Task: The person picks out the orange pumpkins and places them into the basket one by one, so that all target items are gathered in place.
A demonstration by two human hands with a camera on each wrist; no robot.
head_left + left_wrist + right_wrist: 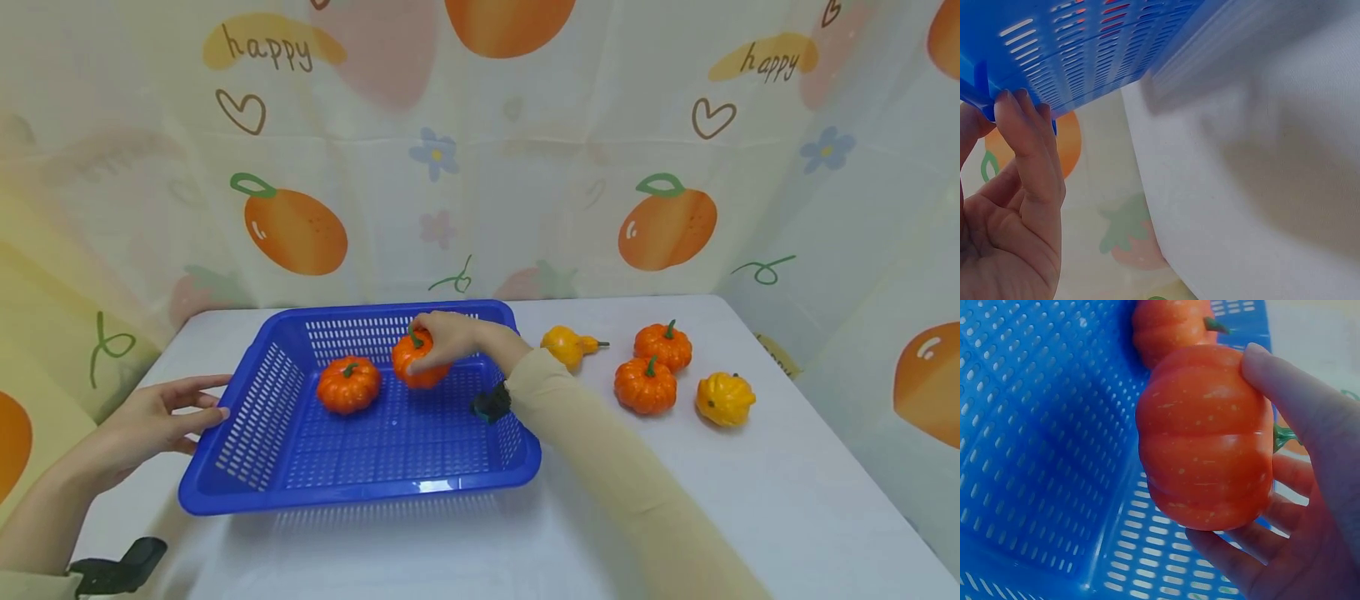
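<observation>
Nearest the viewer, at the lower left, the person's left hand rests with straight fingers against the left rim of a blue plastic basket; the left wrist view shows the fingertips touching the underside of that rim, steadying it without gripping. The basket sits on a white table, shallow, with slotted walls and floor that look stiff. Reaching over its right wall, a long beige sleeve leads to the right hand, whose fingers and thumb curl round a small orange pumpkin held just above the basket floor near the back wall. In the right wrist view this pumpkin looks smooth, ribbed and glossy, probably a light, hard, hollow decoration that could slip, so a grasp across its ribbed sides seems surer than by the thin green stem. Just beside it to the left, a second orange pumpkin lies on the basket floor, with open floor in front of both. Farther right, outside the basket, lie a yellow pear-shaped gourd, two more orange pumpkins and, and a yellow pumpkin, well apart from the table's edge. Behind hangs a fruit-printed curtain.
</observation>
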